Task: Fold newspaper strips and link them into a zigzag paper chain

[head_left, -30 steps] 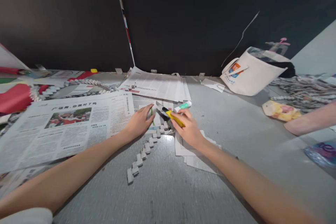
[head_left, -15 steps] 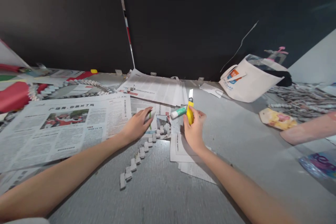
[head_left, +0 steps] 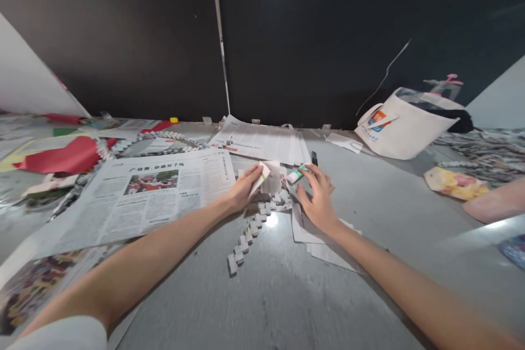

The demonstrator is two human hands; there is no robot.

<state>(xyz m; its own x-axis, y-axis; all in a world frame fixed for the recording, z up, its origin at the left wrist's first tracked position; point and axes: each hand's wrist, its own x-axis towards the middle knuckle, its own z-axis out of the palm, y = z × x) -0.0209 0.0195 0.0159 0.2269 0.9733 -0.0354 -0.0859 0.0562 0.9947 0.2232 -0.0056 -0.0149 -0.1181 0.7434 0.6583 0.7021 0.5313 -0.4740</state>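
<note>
A small piece of cut newspaper [head_left: 270,179] is pinched in my left hand [head_left: 245,188], its fingers closed on the left edge. My right hand [head_left: 320,197] rests low on the right with thumb and forefinger apart, and nothing shows between them. Its fingertips are at a green and white glue stick [head_left: 296,174]. Just behind these fingers, the black end of the utility knife [head_left: 314,158] shows; its yellow body is hidden. Below both hands, a zigzag chain of folded paper links [head_left: 249,234] lies on the grey surface.
Spread newspaper [head_left: 110,202] covers the left side. More sheets [head_left: 262,139] lie by the dark wall. Beyond them are red paper [head_left: 69,156] and a longer folded chain [head_left: 164,135]. On the right stand a white bag [head_left: 404,128] and a yellow patterned packet [head_left: 455,183]; paper slips [head_left: 330,251] lie nearer.
My left hand has lifted a paper piece. My right hand has loosened from the yellow utility knife, which is now mostly hidden behind it. The view has swung left.
</note>
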